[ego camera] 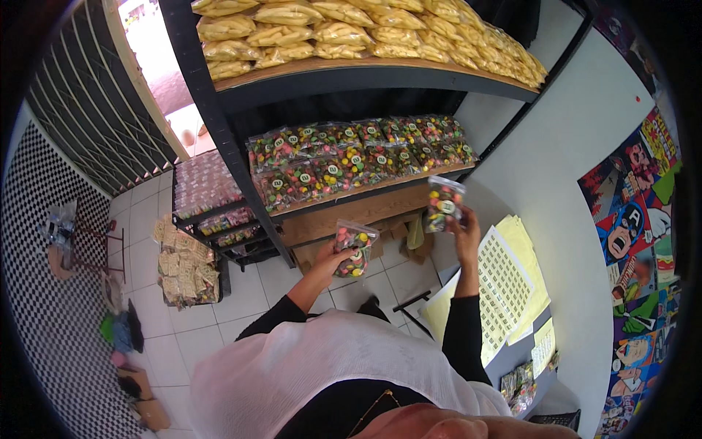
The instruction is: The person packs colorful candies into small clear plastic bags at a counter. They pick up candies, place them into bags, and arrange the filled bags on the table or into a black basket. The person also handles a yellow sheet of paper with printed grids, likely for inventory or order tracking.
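My left hand (330, 260) grips a clear plastic bag of coloured candy (355, 247), its thumb across the front near a round label. Further right and higher, my right hand (465, 226) holds a second candy bag (445, 202) upright by its lower right side. This one also bears a round label. Behind both hands is a wooden shelf (373, 184) with rows of similar labelled candy bags (332, 169) standing on it. The left bag is in front of the lower wooden board, and the right bag is near the shelf's right end.
Yellow snack bags (343, 33) fill the upper shelf. On the right, label sheets (502, 280) lie on a grey table (513, 356) with small candy bags (518, 387). A loaded rack (205, 186) and a full crate (189, 269) stand left. Cardboard boxes (414, 247) sit beneath the shelf.
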The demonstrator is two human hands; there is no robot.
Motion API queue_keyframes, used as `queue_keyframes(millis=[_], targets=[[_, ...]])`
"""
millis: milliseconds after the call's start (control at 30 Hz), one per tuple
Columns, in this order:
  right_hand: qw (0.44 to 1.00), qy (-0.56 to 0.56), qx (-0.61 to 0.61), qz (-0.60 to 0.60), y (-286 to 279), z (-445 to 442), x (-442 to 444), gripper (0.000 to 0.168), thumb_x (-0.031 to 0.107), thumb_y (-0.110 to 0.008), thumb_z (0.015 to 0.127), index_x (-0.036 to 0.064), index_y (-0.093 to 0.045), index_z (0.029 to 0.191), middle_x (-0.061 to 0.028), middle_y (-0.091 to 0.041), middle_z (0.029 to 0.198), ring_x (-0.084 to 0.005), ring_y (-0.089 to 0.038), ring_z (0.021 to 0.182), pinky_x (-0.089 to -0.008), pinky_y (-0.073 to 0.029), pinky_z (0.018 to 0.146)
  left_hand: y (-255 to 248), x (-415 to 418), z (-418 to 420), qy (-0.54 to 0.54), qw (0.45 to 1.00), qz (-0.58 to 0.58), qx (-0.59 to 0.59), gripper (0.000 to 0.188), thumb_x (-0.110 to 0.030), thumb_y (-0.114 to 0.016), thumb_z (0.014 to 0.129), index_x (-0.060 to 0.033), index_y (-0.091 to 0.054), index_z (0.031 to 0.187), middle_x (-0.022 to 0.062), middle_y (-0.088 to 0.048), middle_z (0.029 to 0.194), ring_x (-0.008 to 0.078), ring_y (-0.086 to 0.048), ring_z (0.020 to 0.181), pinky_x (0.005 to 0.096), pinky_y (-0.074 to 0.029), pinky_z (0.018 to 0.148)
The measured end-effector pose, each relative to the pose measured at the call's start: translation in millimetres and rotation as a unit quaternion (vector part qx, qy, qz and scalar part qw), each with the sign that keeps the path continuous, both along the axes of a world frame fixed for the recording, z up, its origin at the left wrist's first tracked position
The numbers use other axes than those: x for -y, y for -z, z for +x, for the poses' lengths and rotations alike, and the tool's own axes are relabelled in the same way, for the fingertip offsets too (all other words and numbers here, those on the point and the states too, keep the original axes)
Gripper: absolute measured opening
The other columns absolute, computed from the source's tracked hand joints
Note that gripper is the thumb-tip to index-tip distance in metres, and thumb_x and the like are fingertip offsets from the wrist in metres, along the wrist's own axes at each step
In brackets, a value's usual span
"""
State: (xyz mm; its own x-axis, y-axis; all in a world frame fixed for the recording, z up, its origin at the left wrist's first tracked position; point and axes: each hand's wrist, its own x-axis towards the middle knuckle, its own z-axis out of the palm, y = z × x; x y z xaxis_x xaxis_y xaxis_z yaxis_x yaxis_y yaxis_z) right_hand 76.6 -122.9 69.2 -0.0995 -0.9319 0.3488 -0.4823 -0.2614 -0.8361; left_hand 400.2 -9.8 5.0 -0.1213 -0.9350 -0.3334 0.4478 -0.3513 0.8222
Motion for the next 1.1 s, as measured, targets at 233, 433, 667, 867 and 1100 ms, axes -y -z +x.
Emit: queue_keyframes(millis=[233,433,667,867,1100], targets=[[0.971,-0.214,0.096,0.054,39,109,124,0.034,0.005,-0.066,0.086,0.001,-0.052,0.117,-0.0016,-0.052,0.089,-0.0089,-0.05,0.072,-0.0256,-0.045,0.061,-15,-7,37,-0.088,0.996,0.0,-0.005,0.028,-0.008,-0.064,0.087,-0.0033,-0.056,0.114,0.003,-0.065,0.096,0.0123,-0.064,0.083,0.0246,-0.051,0.07],[0.976,-0.209,0.034,0.05,72,188,224,0.043,0.005,-0.066,0.086,0.001,-0.047,0.124,-0.0018,-0.051,0.085,-0.0109,-0.049,0.069,-0.0289,-0.044,0.06,-26,5,55,-0.168,0.985,-0.018,0.046,0.027,-0.008,-0.062,0.088,-0.0057,-0.057,0.114,0.0017,-0.065,0.095,0.0106,-0.064,0.079,0.0228,-0.05,0.062],[0.964,-0.259,0.05,-0.017,114,256,309,0.042,0.009,-0.064,0.089,0.002,-0.046,0.126,-0.0114,-0.062,0.09,-0.0185,-0.057,0.069,-0.0342,-0.047,0.062,-28,26,54,-0.254,0.964,-0.038,0.062,0.026,-0.01,-0.062,0.088,-0.0076,-0.058,0.114,-0.0012,-0.064,0.094,0.0066,-0.061,0.077,0.0205,-0.046,0.051],[0.91,-0.107,-0.392,-0.083,122,277,287,0.059,0.034,-0.062,0.088,0.009,-0.041,0.138,-0.0186,-0.052,0.123,-0.0351,-0.05,0.109,-0.0523,-0.038,0.091,-18,39,61,-0.28,0.958,0.01,0.07,0.026,-0.01,-0.063,0.088,-0.0067,-0.058,0.113,-0.0006,-0.065,0.097,0.0067,-0.061,0.079,0.0207,-0.048,0.057],[0.89,-0.247,-0.369,-0.102,93,250,260,0.06,0.037,-0.052,0.095,0.012,-0.031,0.145,-0.0224,-0.025,0.149,-0.0425,-0.017,0.139,-0.0547,-0.022,0.11,-28,81,48,-0.251,0.966,-0.005,0.067,0.024,-0.01,-0.063,0.088,-0.0072,-0.058,0.112,-0.0017,-0.062,0.092,0.0096,-0.058,0.08,0.0238,-0.046,0.065]])
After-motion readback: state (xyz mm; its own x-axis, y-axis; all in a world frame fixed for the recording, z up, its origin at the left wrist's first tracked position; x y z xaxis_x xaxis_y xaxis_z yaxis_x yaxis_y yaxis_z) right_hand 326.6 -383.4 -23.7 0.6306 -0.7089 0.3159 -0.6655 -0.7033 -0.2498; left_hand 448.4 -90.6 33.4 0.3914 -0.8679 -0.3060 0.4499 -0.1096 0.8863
